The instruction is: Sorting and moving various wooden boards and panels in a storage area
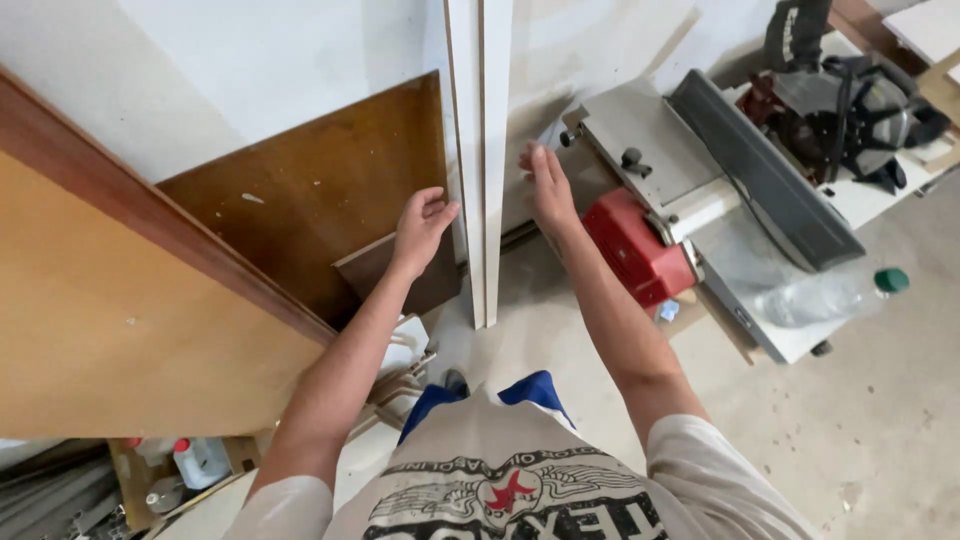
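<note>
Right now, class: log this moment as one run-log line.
left hand: touching white boards' left edge | right hand: open, by right edge | white boards: upright on floor, against wall | red machine: right

White panels (480, 150) by my left hand (423, 228) and right hand (549, 188): smooth, matt laminate, raw wood edges. Brown board (320, 190): dull hardboard, flecked. Saw (700, 190): grey metal, glossy red plastic housing (640, 255). Bottle (815, 297): clear plastic. Floor (850, 420): rough concrete.

The white boards (480, 150) run off the top edge, their upper ends unseen.
</note>
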